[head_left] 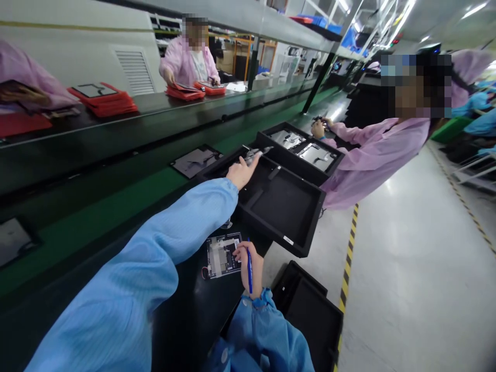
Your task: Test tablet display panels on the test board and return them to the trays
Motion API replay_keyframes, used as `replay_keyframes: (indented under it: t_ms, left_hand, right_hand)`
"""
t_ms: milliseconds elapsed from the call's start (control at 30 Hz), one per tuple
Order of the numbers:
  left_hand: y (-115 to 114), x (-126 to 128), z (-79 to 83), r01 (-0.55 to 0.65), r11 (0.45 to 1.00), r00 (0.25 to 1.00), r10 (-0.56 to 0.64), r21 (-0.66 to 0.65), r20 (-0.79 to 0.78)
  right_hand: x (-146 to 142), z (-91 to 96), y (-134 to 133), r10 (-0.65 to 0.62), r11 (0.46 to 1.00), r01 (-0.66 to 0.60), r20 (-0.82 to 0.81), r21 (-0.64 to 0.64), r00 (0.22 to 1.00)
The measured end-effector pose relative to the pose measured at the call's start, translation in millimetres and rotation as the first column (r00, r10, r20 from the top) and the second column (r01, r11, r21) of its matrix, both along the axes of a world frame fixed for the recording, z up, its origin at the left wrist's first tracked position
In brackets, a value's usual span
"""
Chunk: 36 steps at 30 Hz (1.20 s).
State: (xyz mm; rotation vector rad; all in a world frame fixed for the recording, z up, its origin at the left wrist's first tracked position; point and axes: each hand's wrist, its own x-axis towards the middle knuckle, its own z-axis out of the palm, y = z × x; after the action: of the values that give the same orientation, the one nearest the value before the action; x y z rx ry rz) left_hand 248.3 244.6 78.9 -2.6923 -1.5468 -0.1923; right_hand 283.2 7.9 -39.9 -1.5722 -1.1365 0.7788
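My left hand [241,173] reaches out over a black tray [287,206]. Its fingers close around a small grey and silver piece [253,154] at the tray's far side, too blurred to name. Nearer to me, my right hand [251,268] grips a blue pen [250,274], which stands nearly upright along the fingers. The fingertips of that hand rest at the right edge of a device with an exposed circuit board [221,257]. Pale tape crosses the board, and a thin red wire shows at its lower left corner.
Another black tray [331,165] holds flat silver parts. A dark panel [197,161] lies on the green belt [116,209]. More black trays [310,315] sit low at the right. A co-worker in pink [380,144] is at the right; others work across the line beside red stacks [106,103].
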Motion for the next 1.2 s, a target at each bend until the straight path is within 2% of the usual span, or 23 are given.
replay_keyframes:
  t_ms: [100, 167, 233, 300, 333, 367, 400, 433, 467, 500, 567, 600, 667, 733, 767, 900, 1000, 1100, 1133, 1200]
  left_hand:
    - [15, -11, 21.8, -0.062, 0.998, 0.996, 0.061, 0.017, 0.057]
    - [22, -25, 30.1, -0.079, 0.997, 0.99, 0.076, 0.024, 0.123]
    - [21, -45, 33.2, -0.123, 0.991, 0.974, 0.109, 0.058, 0.197]
    - [7, -73, 32.0, -0.197, 0.977, 0.903, 0.147, 0.086, 0.404]
    - [-5, -91, 30.1, -0.248, 0.964, 0.833, 0.16, 0.098, 0.529]
    - [-20, -110, 27.2, -0.276, 0.959, 0.533, 0.103, 0.058, 0.84]
    - [-37, -131, 23.3, -0.285, 0.957, 0.399, 0.065, 0.056, 0.914]
    - [-57, -152, 18.4, -0.289, 0.957, 0.322, 0.058, 0.04, 0.945]
    - [-78, -174, 12.4, -0.266, 0.964, 0.192, 0.081, -0.027, 0.978]
    - [-100, -195, 5.2, -0.245, 0.96, 0.064, 0.159, -0.139, 0.985]
    - [-143, -232, -12.1, -0.237, 0.921, -0.03, 0.311, -0.309, 0.95]
    - [-163, -247, -21.7, -0.25, 0.884, -0.082, 0.387, -0.394, 0.919]
    - [-199, -266, -41.2, -0.283, 0.738, -0.247, 0.561, -0.612, 0.79]
    - [-226, -274, -58.7, -0.238, 0.611, -0.357, 0.668, -0.755, 0.653]
    - [-236, -274, -66.2, -0.223, 0.568, -0.394, 0.691, -0.792, 0.607]
    - [-261, -263, -86.5, -0.17, 0.475, -0.475, 0.728, -0.863, 0.495]
    - [-268, -254, -94.2, -0.121, 0.45, -0.472, 0.758, -0.885, 0.45]
    - [-273, -250, -99.1, -0.068, 0.484, -0.372, 0.799, -0.872, 0.472]
    - [-275, -250, -100.9, -0.092, 0.504, -0.317, 0.803, -0.859, 0.505]
    - [-278, -249, -105.5, -0.22, 0.559, -0.156, 0.789, -0.799, 0.594]
  right_hand:
    - [1, -3.3, 1, 0.003, 1.0, -0.003, 0.014, 0.006, 1.0]
    - [2, -6.3, 1, 0.008, 1.0, -0.008, 0.029, 0.021, 1.0]
    - [3, -9.2, 1, 0.018, 0.999, -0.02, 0.037, 0.035, 0.999]
    - [4, -11.0, 1, 0.027, 0.999, -0.03, 0.051, 0.04, 0.998]
    - [5, -11.0, 0, 0.034, 0.998, -0.037, 0.064, 0.048, 0.997]
    - [5, -10.5, -1, 0.042, 0.997, -0.048, 0.088, 0.065, 0.995]
    - [6, -9.3, -1, 0.051, 0.993, -0.063, 0.126, 0.096, 0.991]
    - [6, -7.7, -2, 0.07, 0.986, -0.097, 0.183, 0.138, 0.981]
    - [7, -5.7, -4, 0.111, 0.97, -0.161, 0.257, 0.182, 0.96]
    - [7, -3.7, -5, 0.169, 0.945, -0.251, 0.344, 0.21, 0.924]
    - [8, 0.0, -6, 0.304, 0.874, -0.45, 0.516, 0.185, 0.801]
    - [8, 1.4, -6, 0.365, 0.837, -0.529, 0.579, 0.14, 0.729]
    - [7, 3.4, -5, 0.441, 0.796, -0.604, 0.646, 0.039, 0.623]
    - [6, 4.9, 0, 0.478, 0.785, -0.619, 0.667, -0.033, 0.571]
    - [6, 5.6, 3, 0.493, 0.779, -0.624, 0.669, -0.055, 0.556]
    - [7, 8.2, 17, 0.522, 0.759, -0.647, 0.659, -0.068, 0.542]
    - [8, 8.3, 22, 0.511, 0.762, -0.645, 0.657, -0.048, 0.555]
    - [9, 7.1, 21, 0.512, 0.766, -0.641, 0.656, -0.055, 0.555]
    - [10, 6.6, 20, 0.518, 0.765, -0.641, 0.652, -0.063, 0.554]
    - [9, 5.9, 18, 0.527, 0.764, -0.641, 0.647, -0.076, 0.551]
